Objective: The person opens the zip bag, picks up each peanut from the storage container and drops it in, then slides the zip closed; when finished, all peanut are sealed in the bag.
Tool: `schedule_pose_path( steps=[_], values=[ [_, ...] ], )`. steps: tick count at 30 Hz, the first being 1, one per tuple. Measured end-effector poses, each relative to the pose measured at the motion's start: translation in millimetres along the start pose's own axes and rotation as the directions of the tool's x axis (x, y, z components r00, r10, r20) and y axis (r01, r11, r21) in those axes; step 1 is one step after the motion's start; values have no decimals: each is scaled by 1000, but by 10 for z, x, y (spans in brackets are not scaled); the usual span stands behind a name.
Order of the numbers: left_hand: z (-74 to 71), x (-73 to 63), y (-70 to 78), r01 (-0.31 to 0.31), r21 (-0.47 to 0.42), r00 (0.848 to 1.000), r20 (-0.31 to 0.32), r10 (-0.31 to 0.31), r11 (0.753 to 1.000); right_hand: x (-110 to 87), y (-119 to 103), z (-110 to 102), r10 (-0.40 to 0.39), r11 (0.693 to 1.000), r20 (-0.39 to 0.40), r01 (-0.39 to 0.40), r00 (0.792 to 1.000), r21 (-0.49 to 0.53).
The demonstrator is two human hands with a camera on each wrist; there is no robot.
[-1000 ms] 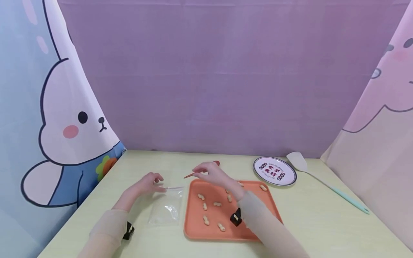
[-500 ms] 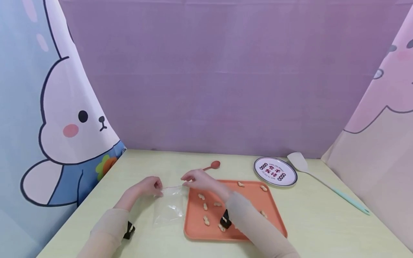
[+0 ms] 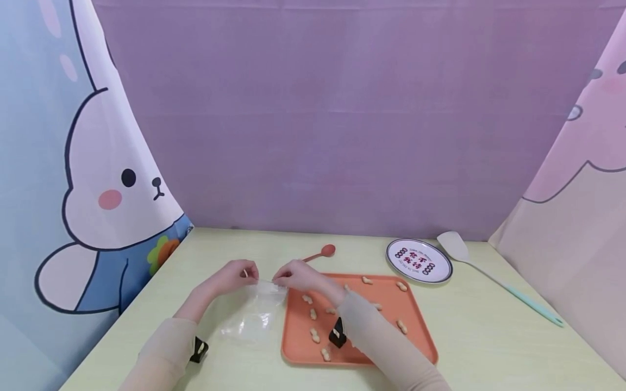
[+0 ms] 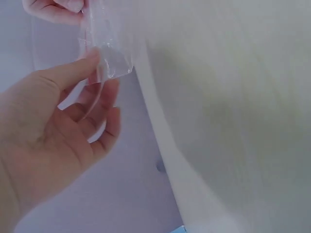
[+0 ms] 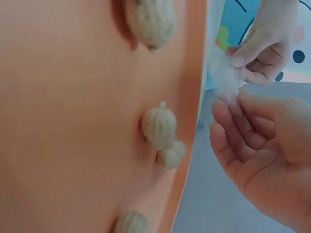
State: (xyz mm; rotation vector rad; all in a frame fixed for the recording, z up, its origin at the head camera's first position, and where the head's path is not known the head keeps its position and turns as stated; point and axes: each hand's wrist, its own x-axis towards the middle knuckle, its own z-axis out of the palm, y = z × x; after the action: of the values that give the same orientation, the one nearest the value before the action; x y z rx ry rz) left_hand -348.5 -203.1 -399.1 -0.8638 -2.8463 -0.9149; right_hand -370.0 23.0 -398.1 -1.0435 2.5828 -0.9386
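A clear plastic zip bag (image 3: 251, 317) hangs by its top edge between both hands, left of the orange tray (image 3: 359, 355). My left hand (image 3: 236, 276) pinches one end of that edge between thumb and fingers; the left wrist view shows the bag (image 4: 109, 46) under the thumb tip. Close beside it, my right hand (image 3: 300, 275) pinches the other end above the tray's far left corner. In the right wrist view both hands meet at the bag (image 5: 226, 73). Several unshelled peanuts (image 3: 315, 335) lie scattered on the tray, some hidden by the right forearm.
A red spoon (image 3: 327, 251) lies behind the tray, its handle end partly hidden by the right hand. A white plate with dark rim (image 3: 418, 262) stands at the back right, beside a spatula with a green handle (image 3: 535, 307). A purple curtain (image 3: 313, 119) closes the back.
The right hand has come left and down from over the spoon to the bag's top edge and grips it. The left hand has taken the other end, and the bag's top is lifted.
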Motion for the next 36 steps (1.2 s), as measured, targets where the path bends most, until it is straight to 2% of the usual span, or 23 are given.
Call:
schedule_pose_path(
  steps=[5, 7, 11, 13, 15, 17, 19, 21, 26, 30, 36],
  values=[
    [29, 51, -11, -71, 40, 990, -122, 75, 997, -3, -7, -33, 0, 998, -35, 3, 999, 70],
    [49, 63, 4, -54, 59, 979, -192, 65, 997, -5, -11, -48, 4, 997, -46, -1, 999, 71],
    [72, 70, 69, 41, 34, 945, -325, -28, 999, -12, -4, -68, 19, 999, -82, -15, 996, 50],
    [77, 70, 106, 94, -7, 932, -350, -91, 996, -16, 3, -73, 27, 999, -107, -23, 994, 36],
    [79, 70, 145, 137, -70, 936, -318, -153, 988, -21, 6, -78, 31, 999, -129, -27, 991, 36],
    [89, 75, 180, 179, -127, 946, -250, -206, 976, -27, -1, -85, 30, 999, -146, -25, 989, 39],
    [105, 85, 216, 210, -167, 955, -176, -239, 963, -34, -15, -88, 29, 998, -156, -21, 987, 55],
    [122, 97, 251, 237, -203, 958, -117, -264, 950, -40, -37, -91, 30, 997, -165, -19, 986, 70],
    [150, 118, 307, 274, -225, 952, -77, -297, 935, -49, -96, -84, 38, 994, -187, -18, 982, 106],
    [161, 129, 301, 262, -254, 955, -69, -287, 931, -57, -117, -74, 47, 991, -203, -21, 978, 131],
    [159, 117, 225, 193, -342, 974, -43, -221, 920, -74, -93, -72, 54, 984, -214, -15, 975, 177]
  ],
)
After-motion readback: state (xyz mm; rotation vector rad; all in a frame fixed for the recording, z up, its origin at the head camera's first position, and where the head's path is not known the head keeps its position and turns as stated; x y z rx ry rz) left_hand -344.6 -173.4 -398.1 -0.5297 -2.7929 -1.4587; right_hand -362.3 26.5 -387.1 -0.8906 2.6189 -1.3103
